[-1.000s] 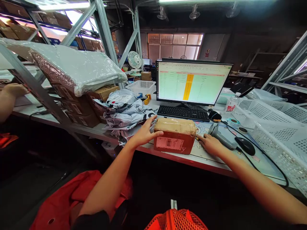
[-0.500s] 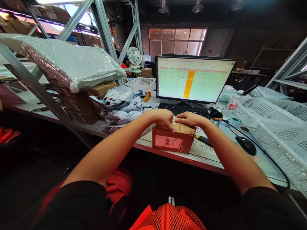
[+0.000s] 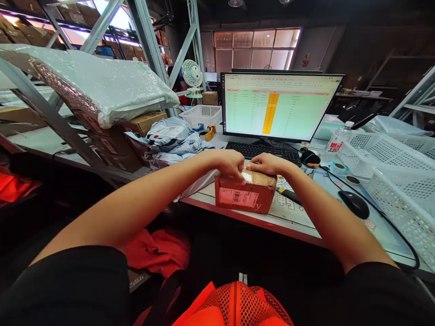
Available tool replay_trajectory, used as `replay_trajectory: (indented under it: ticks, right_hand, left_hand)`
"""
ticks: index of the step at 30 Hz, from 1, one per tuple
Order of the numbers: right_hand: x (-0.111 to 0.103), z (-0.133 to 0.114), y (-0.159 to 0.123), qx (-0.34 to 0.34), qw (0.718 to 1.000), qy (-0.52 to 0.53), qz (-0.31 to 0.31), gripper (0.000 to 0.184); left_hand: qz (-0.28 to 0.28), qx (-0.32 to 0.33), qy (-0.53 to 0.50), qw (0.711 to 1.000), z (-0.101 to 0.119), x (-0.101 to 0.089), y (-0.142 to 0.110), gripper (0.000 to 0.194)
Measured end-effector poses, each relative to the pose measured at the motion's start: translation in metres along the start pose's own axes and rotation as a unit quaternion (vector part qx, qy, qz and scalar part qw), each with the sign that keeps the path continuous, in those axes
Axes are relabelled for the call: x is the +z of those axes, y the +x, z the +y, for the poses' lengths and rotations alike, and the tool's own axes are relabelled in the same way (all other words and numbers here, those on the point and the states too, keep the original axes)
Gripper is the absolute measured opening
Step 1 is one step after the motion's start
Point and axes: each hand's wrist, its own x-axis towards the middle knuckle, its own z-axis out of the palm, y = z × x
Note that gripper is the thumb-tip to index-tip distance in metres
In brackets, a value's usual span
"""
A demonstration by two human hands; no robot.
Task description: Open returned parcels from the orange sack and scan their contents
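Note:
A brown cardboard box [image 3: 243,194] with a pale shipping label stands at the desk's front edge, clear tape shining on its top. My left hand [image 3: 231,164] is closed over the left of the top, fingers curled in and thumb pressed down by the front edge. Bent over the back of the same top, my right hand [image 3: 267,163] grips it close to the left one. What the fingertips pinch there is hidden. Beside the box, partly under my right forearm, lies a black and yellow knife-like tool [image 3: 288,195].
Grey mailer bags [image 3: 170,133] are piled left of the box, near wrapped cartons [image 3: 112,97]. Behind are a keyboard [image 3: 248,149] and a monitor [image 3: 278,108]. To the right lie a mouse [image 3: 353,203] with its cable and white perforated baskets [image 3: 397,181]; a bottle [image 3: 338,138] stands there.
My right hand has gone from the desk beside the tool onto the box top. My left hand has moved from the box's left side to its top and closed. The box has barely shifted.

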Motion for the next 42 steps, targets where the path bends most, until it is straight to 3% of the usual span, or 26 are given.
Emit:
replay_trajectory:
  ticks: [4,8,10,12,14,16,18,20,22,24,26,29,33,42]
  right_hand:
    - [0.004,0.012,-0.014,0.002,0.996,0.029,0.08,0.065]
    - [0.028,0.052,-0.067,0.041,0.98,0.047,0.191,0.066]
    - [0.054,0.078,-0.101,0.111,0.968,0.017,0.224,0.056]
    - [0.082,0.102,-0.131,0.159,0.972,-0.073,0.156,0.052]
    - [0.103,0.117,-0.153,0.163,0.968,-0.147,0.122,0.051]
    - [0.106,0.121,-0.165,0.159,0.966,-0.164,0.118,0.052]
    - [0.088,0.115,-0.169,0.189,0.965,-0.114,0.138,0.056]
    - [0.053,0.101,-0.164,0.231,0.956,-0.025,0.18,0.059]
    - [0.015,0.082,-0.149,0.222,0.949,0.045,0.22,0.059]
    - [-0.015,0.058,-0.122,0.15,0.96,0.045,0.232,0.056]
    - [-0.031,0.032,-0.085,0.055,0.979,-0.006,0.198,0.052]
    - [-0.032,0.0,-0.024,-0.025,0.994,-0.06,0.09,0.045]
    - [-0.024,-0.02,0.027,-0.036,0.992,-0.119,0.01,0.042]
    - [-0.028,-0.023,0.029,-0.095,0.986,-0.132,-0.028,0.052]
  left_hand:
    - [0.1,-0.031,0.002,0.995,-0.005,0.014,-0.026,0.071]
    - [0.179,-0.048,-0.153,0.971,-0.025,0.052,-0.049,0.095]
    - [0.234,-0.044,-0.259,0.936,-0.035,0.075,-0.052,0.109]
    - [0.29,-0.024,-0.354,0.889,-0.042,0.095,-0.048,0.12]
    - [0.311,0.008,-0.44,0.842,-0.049,0.112,-0.04,0.127]
    - [0.307,0.041,-0.519,0.796,-0.055,0.126,-0.03,0.133]
    - [0.289,0.067,-0.587,0.753,-0.062,0.138,-0.021,0.138]
    - [0.263,0.086,-0.635,0.721,-0.068,0.149,-0.014,0.139]
    - [0.23,0.102,-0.659,0.709,-0.073,0.159,-0.009,0.13]
    - [0.199,0.112,-0.668,0.708,-0.078,0.165,-0.006,0.117]
    - [0.171,0.112,-0.678,0.706,-0.082,0.169,-0.004,0.109]
    - [0.139,0.106,-0.693,0.699,-0.087,0.17,-0.002,0.103]
    - [0.116,0.112,-0.698,0.698,-0.09,0.17,-0.002,0.1]
    - [0.114,0.126,-0.696,0.697,-0.092,0.172,0.001,0.1]
